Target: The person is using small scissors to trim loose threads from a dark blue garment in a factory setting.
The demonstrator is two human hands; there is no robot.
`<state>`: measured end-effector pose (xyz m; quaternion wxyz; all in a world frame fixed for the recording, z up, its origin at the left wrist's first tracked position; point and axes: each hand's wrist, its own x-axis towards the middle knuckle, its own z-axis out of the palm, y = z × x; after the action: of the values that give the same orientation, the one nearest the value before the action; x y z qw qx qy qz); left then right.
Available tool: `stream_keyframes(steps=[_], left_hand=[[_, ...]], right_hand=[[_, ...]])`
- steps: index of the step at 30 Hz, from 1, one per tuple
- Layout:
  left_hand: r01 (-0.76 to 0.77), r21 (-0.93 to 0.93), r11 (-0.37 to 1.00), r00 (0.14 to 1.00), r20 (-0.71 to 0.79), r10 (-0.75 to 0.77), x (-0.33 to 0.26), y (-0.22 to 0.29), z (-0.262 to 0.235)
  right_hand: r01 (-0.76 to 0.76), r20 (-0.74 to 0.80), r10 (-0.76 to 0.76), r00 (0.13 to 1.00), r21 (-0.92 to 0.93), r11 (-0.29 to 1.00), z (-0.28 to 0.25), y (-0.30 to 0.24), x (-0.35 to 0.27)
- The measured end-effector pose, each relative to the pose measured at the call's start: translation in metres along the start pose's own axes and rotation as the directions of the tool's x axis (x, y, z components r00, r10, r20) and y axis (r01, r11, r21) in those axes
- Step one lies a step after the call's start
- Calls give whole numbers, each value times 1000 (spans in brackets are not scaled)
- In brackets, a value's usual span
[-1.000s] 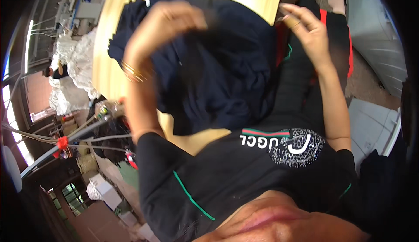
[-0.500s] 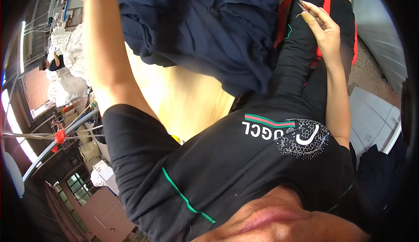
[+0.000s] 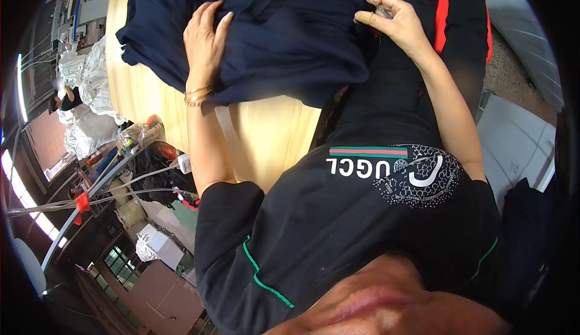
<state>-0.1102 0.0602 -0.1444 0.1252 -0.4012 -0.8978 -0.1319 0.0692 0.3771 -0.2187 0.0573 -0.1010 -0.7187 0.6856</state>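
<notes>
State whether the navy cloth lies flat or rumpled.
Rumpled: the navy cloth shows creases and uneven folds across the pale table, with the left hand on it.

Blk short-slv top (image 3: 314, 226) worn, grn piping (image 3: 272, 294), wht chest print (image 3: 417, 182); blk red-striped trousers (image 3: 402, 87); gold-col bangles (image 3: 198, 97), L wrist (image 3: 204, 82); R thumb (image 3: 364, 18) wrapped tan.

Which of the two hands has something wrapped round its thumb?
The right hand, holding a small grey thing: a tan wrap covers its thumb. The left hand, on the navy cloth, wears none.
</notes>
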Motion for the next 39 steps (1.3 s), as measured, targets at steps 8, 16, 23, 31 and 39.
stream_keyframes(steps=[8,16,23,31,39], left_hand=[[266,-18,964,959,106,-262,-84,7,-38],[43,-421,906,986,163,29,12,105,-55],[682,-402,611,546,836,-59,61,155,-24],[548,-824,141,828,559,47,23,129,21],[564,-820,96,823,567,14,21,129,22]], right_hand=[[217,73,-216,974,-7,976,-5,-33,-6],[355,79,-347,935,-144,924,-10,-76,-29],[436,95,-428,899,-289,852,-15,-87,-37],[537,94,-549,831,-398,744,-6,-91,-35],[551,115,-564,818,-440,709,-4,-93,-32]])
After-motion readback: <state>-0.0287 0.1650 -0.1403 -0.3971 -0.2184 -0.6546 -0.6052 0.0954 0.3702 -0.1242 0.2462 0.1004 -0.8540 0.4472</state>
